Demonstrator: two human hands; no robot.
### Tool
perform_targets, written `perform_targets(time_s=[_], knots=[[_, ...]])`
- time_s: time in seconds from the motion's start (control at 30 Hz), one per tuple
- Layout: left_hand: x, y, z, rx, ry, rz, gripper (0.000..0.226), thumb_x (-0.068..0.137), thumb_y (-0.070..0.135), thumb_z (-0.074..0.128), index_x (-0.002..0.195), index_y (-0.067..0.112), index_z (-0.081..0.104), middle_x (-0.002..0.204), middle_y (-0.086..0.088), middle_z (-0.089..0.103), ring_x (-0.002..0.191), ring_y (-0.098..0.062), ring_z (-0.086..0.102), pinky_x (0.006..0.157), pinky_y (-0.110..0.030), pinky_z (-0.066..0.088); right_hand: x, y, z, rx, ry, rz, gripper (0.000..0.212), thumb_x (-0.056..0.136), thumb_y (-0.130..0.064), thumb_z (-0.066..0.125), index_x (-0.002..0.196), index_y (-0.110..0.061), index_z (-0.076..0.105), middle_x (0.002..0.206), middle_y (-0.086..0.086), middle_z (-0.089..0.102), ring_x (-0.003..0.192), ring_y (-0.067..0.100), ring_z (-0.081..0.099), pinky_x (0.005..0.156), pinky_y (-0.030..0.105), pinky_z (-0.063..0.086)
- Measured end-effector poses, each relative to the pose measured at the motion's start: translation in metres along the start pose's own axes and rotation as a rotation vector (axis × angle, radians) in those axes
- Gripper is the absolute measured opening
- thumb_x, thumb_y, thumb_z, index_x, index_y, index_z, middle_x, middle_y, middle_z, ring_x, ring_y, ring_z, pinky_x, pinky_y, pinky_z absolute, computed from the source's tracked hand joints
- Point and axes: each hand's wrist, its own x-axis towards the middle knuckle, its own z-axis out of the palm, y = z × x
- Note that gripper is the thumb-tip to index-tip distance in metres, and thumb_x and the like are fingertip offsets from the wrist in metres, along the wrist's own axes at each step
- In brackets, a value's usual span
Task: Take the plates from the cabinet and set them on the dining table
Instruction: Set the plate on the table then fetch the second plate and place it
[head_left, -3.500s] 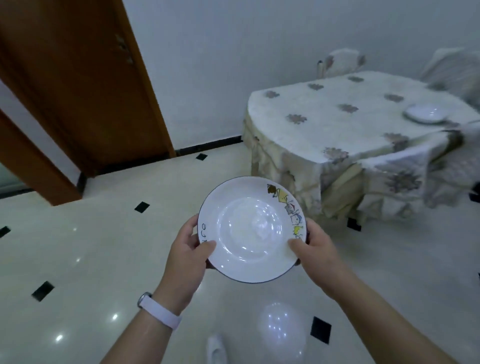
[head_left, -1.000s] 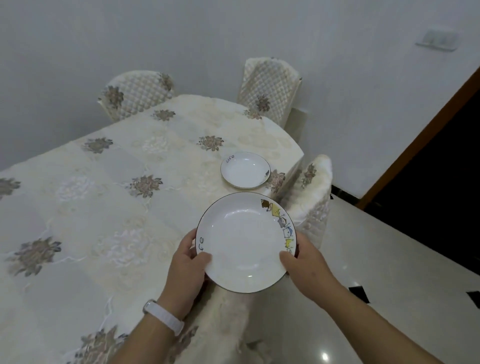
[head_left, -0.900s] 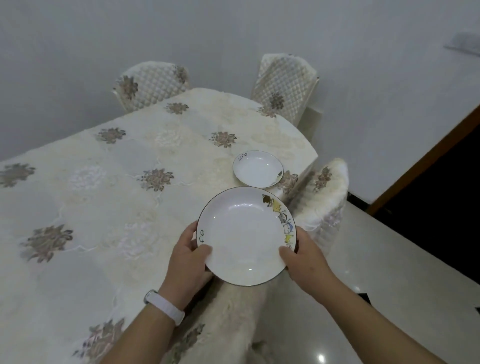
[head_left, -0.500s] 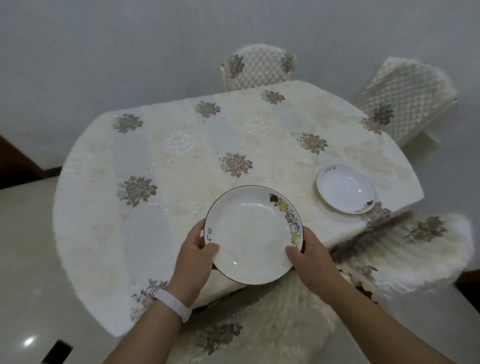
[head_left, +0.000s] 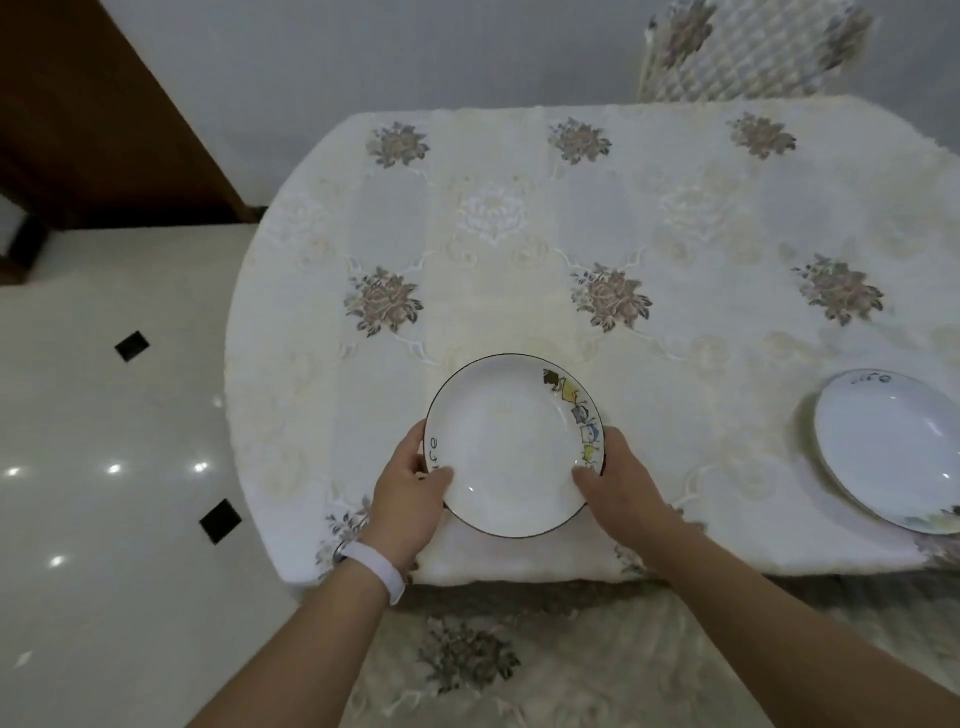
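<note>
Head view: both hands hold a white plate (head_left: 511, 447) with a thin dark rim over the near edge of the tabletop (head_left: 519, 234), which is covered by a cream cloth with grey-brown flower motifs. The left hand (head_left: 410, 501) has its grip closed on the plate's rim at about 8 o'clock, thumb lying on the upper face beside a small dark marking. The right hand (head_left: 618, 486) has its grip closed on the rim at about 4 o'clock, thumb on top, just below a strip of small coloured cartoon figures that runs along the rim from 1 to 3 o'clock. Whether the plate's base already touches the cloth cannot be told. A white wristband (head_left: 376, 569) circles the left wrist.

A second plate (head_left: 893, 457) lies flat on the cloth at 3 o'clock from the held one, well apart from it and cut off by the right edge of the picture. A quilted chair (head_left: 748, 52) stands behind the tabletop at 1 o'clock. Another chair's padded cover (head_left: 519, 665) lies at 6 o'clock under the forearms. At 9 o'clock is glossy cream floor (head_left: 104, 519) with small black diamond tiles, and at 11 o'clock a brown wooden door (head_left: 104, 114).
</note>
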Motion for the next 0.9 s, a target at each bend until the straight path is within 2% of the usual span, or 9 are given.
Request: perform_targets(time_s=[0.1, 0.23, 0.4, 0.53, 0.67, 0.8, 0.9], knots=[[0.011, -0.011, 0.006, 0.035, 0.026, -0.009, 0.062, 0.083, -0.001, 0.055, 0.112, 0.054, 0.057, 0.092, 0.005, 0.071, 0.086, -0.022, 0.068, 0.078, -0.039, 0.058, 0.017, 0.007, 0.006, -0.017, -0.042, 0.015, 0.036, 0.093, -0.019, 0.053, 0.126, -0.021, 0.039, 0.103, -0.003, 0.055, 0.090, 0.020, 0.054, 0.078, 0.033, 0.044], [0.024, -0.023, 0.016, 0.088, 0.042, -0.040, 0.060, 0.082, 0.000, 0.058, 0.106, 0.056, 0.056, 0.091, 0.012, 0.071, 0.086, -0.011, 0.067, 0.077, -0.028, 0.055, 0.031, 0.018, 0.008, -0.022, -0.064, 0.020, 0.038, 0.093, -0.018, 0.053, 0.128, -0.018, 0.039, 0.104, -0.001, 0.055, 0.091, 0.022, 0.053, 0.079, 0.031, 0.041], [0.035, -0.034, 0.023, 0.135, 0.059, -0.047, 0.049, 0.083, 0.006, 0.062, 0.120, 0.038, 0.054, 0.097, 0.014, 0.068, 0.091, -0.009, 0.065, 0.082, -0.033, 0.053, 0.042, 0.025, 0.010, -0.008, -0.057, 0.040, 0.043, 0.092, -0.017, 0.053, 0.132, -0.019, 0.038, 0.104, -0.002, 0.056, 0.091, 0.022, 0.054, 0.078, 0.030, 0.040], [0.037, -0.035, 0.023, 0.177, 0.052, -0.066, 0.049, 0.084, 0.009, 0.063, 0.126, 0.032, 0.051, 0.102, 0.010, 0.067, 0.094, -0.012, 0.064, 0.080, -0.030, 0.051, 0.044, 0.028, 0.011, -0.009, -0.049, 0.041, 0.042, 0.090, -0.018, 0.054, 0.130, -0.018, 0.040, 0.104, -0.001, 0.059, 0.092, 0.024, 0.058, 0.078, 0.032, 0.043], [0.035, -0.031, 0.020, 0.186, 0.036, -0.089, 0.045, 0.085, 0.010, 0.063, 0.125, 0.026, 0.051, 0.105, 0.007, 0.066, 0.092, -0.011, 0.064, 0.079, -0.031, 0.052, 0.040, 0.028, 0.010, -0.006, -0.042, 0.050, 0.041, 0.092, -0.027, 0.054, 0.130, -0.020, 0.040, 0.106, -0.001, 0.061, 0.092, 0.022, 0.058, 0.076, 0.032, 0.042], [0.021, -0.024, 0.011, 0.197, 0.094, -0.047, 0.039, 0.087, 0.009, 0.062, 0.121, 0.025, 0.052, 0.099, 0.009, 0.061, 0.083, -0.004, 0.060, 0.071, -0.022, 0.047, 0.032, 0.027, 0.001, -0.024, 0.011, 0.010, 0.047, 0.093, -0.038, 0.054, 0.134, -0.019, 0.040, 0.097, -0.003, 0.063, 0.085, 0.017, 0.061, 0.072, 0.034, 0.046], [0.004, -0.020, -0.002, 0.199, 0.131, -0.024, 0.032, 0.088, 0.012, 0.061, 0.116, 0.027, 0.054, 0.106, 0.005, 0.061, 0.083, -0.008, 0.059, 0.079, -0.033, 0.051, 0.021, 0.024, -0.012, -0.122, 0.070, -0.118, 0.051, 0.092, -0.038, 0.056, 0.137, -0.018, 0.042, 0.120, 0.000, 0.058, 0.107, 0.019, 0.056, 0.088, 0.035, 0.044]])
